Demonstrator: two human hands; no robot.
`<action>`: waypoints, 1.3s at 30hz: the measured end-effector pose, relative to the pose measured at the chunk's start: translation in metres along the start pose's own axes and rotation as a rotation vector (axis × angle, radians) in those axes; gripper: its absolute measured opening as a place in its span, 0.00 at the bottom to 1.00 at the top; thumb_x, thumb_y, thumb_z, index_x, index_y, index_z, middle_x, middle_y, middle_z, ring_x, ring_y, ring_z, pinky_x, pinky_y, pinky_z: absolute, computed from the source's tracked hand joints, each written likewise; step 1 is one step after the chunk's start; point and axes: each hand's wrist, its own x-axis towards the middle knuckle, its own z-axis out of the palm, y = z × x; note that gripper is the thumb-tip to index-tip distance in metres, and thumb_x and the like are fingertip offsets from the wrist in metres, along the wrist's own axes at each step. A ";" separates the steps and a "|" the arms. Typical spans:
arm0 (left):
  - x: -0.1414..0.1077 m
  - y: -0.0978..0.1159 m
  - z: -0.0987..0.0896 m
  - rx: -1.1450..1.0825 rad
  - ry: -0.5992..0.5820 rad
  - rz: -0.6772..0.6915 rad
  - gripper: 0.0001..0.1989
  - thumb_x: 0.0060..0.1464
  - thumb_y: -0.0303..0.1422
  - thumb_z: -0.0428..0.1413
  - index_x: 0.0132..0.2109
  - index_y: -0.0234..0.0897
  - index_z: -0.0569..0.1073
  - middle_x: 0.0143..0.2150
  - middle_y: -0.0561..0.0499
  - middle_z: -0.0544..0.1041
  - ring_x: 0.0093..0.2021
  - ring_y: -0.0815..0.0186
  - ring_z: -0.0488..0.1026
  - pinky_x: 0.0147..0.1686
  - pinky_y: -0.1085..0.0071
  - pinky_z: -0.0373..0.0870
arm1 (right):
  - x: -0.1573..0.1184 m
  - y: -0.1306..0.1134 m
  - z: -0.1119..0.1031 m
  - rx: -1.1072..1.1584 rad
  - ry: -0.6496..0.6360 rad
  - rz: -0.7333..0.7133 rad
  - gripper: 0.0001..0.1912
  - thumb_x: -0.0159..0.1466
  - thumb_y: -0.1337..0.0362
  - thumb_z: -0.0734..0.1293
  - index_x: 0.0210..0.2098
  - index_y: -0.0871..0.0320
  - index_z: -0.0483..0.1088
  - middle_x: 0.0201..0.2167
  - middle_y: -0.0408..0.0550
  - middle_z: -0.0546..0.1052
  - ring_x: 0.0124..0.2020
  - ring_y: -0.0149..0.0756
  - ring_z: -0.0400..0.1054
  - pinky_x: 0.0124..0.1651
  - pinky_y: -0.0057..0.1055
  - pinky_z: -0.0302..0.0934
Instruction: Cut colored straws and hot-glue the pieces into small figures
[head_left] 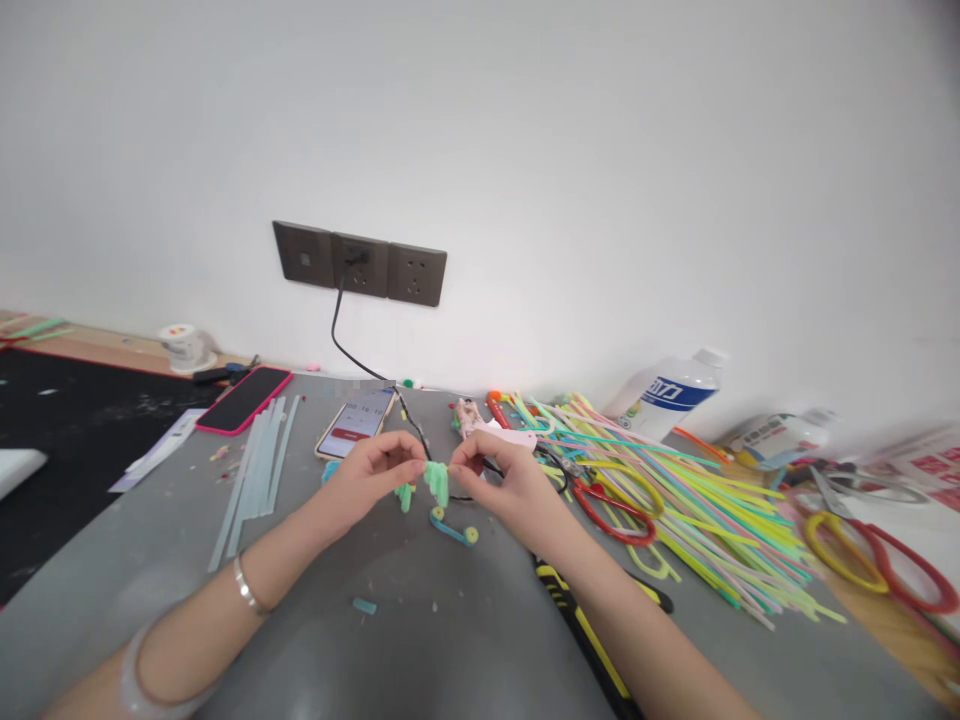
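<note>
Between my two hands, above the grey mat, is a light green bent pipe cleaner piece point(436, 482). My left hand point(375, 478) pinches its left side with thumb and forefinger. On the other side, the fingertips of my right hand point(501, 478) are pinched together at its top right. Another green fuzzy piece point(405, 497) shows just below my left fingers; whether it joins the first I cannot tell. Under the hands lies a short blue pipe cleaner point(450, 528) with a yellow coil at each end. A small blue scrap point(364, 606) rests nearer to me.
Right of my hands lie many coloured pipe cleaners point(697, 500), red-and-yellow scissors point(619, 505) and a white bottle point(667, 395). A black-and-yellow handled tool point(581, 630) is partly under my right forearm. Leftward are translucent glue sticks point(259, 460), a lit phone point(356, 422) and a pink-edged phone point(244, 400).
</note>
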 end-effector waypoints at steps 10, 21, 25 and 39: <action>-0.001 0.000 0.000 -0.011 -0.005 -0.010 0.13 0.54 0.42 0.62 0.32 0.36 0.73 0.28 0.54 0.70 0.30 0.68 0.66 0.32 0.73 0.64 | -0.001 -0.002 -0.001 0.000 -0.006 0.001 0.05 0.60 0.67 0.64 0.28 0.56 0.69 0.26 0.42 0.72 0.30 0.33 0.64 0.36 0.29 0.58; -0.001 0.003 0.001 0.018 0.008 -0.001 0.15 0.53 0.44 0.62 0.31 0.36 0.73 0.28 0.54 0.69 0.29 0.68 0.67 0.31 0.73 0.66 | -0.001 -0.002 -0.002 -0.011 -0.014 0.005 0.05 0.61 0.67 0.64 0.28 0.56 0.70 0.26 0.42 0.73 0.31 0.34 0.65 0.36 0.30 0.59; 0.000 0.005 -0.002 0.025 0.003 -0.007 0.14 0.53 0.43 0.62 0.31 0.36 0.73 0.28 0.54 0.69 0.29 0.68 0.67 0.30 0.74 0.65 | 0.000 -0.003 -0.008 -0.034 -0.006 0.006 0.05 0.62 0.65 0.65 0.30 0.57 0.71 0.27 0.42 0.73 0.31 0.34 0.65 0.36 0.30 0.59; 0.004 0.014 -0.031 0.242 -0.155 -0.080 0.10 0.55 0.39 0.60 0.32 0.36 0.74 0.29 0.53 0.73 0.30 0.67 0.69 0.31 0.74 0.65 | 0.014 0.044 -0.014 0.022 0.130 0.008 0.11 0.65 0.57 0.63 0.31 0.56 0.69 0.26 0.43 0.73 0.29 0.34 0.66 0.35 0.30 0.61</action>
